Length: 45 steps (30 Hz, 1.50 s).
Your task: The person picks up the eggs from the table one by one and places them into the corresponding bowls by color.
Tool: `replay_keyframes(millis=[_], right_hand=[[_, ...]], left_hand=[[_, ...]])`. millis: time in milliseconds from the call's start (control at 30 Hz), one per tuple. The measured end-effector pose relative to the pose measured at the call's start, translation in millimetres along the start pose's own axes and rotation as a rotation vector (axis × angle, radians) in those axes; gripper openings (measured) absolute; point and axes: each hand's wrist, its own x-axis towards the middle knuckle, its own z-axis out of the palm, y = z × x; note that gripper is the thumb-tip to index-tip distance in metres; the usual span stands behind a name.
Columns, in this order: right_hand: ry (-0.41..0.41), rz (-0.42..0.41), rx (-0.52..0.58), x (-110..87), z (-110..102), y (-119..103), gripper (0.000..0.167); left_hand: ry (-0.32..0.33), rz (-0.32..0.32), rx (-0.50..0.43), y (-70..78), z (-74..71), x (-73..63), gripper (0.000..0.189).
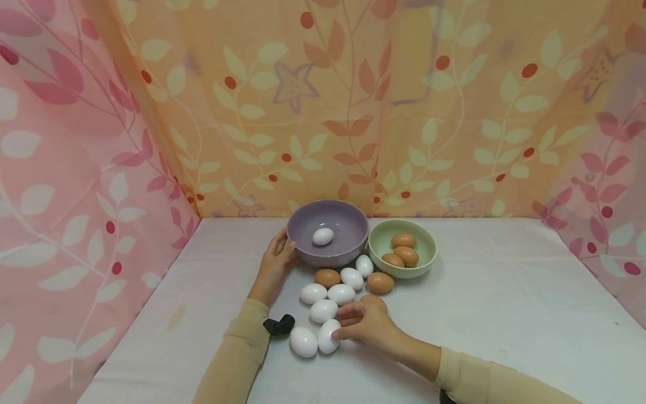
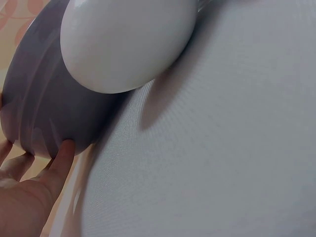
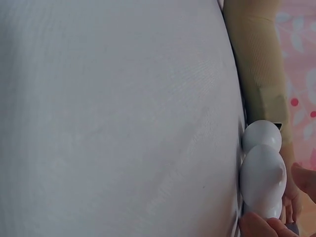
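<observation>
My left hand (image 1: pixel 275 264) touches the outer side of a purple bowl (image 1: pixel 330 261) with its fingertips, thumb near the rim. One white egg (image 1: pixel 323 236) lies inside that bowl. My right hand (image 1: pixel 370 325) is at a white egg (image 1: pixel 328 338) at the front of a group, its fingers and thumb on either side. In the right wrist view a gap shows between the thumb (image 3: pixel 305 180) and this egg (image 3: pixel 262 177), while the fingers are right at its edge. Another white egg (image 1: pixel 304 342) lies just left of it. The right hand partly covers a brown egg (image 1: pixel 373 303).
A green bowl (image 1: pixel 429 241) stands right of the purple one, with three brown eggs (image 1: pixel 404 240) inside. Several white eggs (image 1: pixel 341 294) and two more brown eggs (image 1: pixel 327 278) (image 1: pixel 381 283) lie before the bowls on the white cloth (image 1: pixel 504 314). Patterned curtains (image 1: pixel 353 112) enclose the table.
</observation>
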Motion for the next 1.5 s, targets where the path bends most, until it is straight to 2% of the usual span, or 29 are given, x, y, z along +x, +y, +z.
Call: replay_keyframes(millis=[300, 600, 867, 1100, 1500], right_hand=[[0.003, 0.023, -0.006, -2.1, 6, -1, 0.043], [-0.005, -0.054, -0.002, -0.5, 8, 9, 0.047], [0.038, -0.027, -0.043, -3.5, 13, 8, 0.043], [0.031, -0.049, -0.050, -5.5, 15, 8, 0.041], [0.017, -0.061, -0.057, -7.0, 17, 9, 0.041]], left_hand=[[-0.009, 0.001, -0.002, -0.4, -1.3, -0.1, 0.061], [-0.013, -0.003, 0.009, -0.1, -0.6, 0.2, 0.061], [-0.010, -0.001, 0.012, 1.3, 0.4, -0.8, 0.061], [0.015, -0.007, 0.016, 1.0, 1.5, -0.5, 0.060], [0.015, -0.009, 0.012, 0.9, 1.5, -0.1, 0.060]])
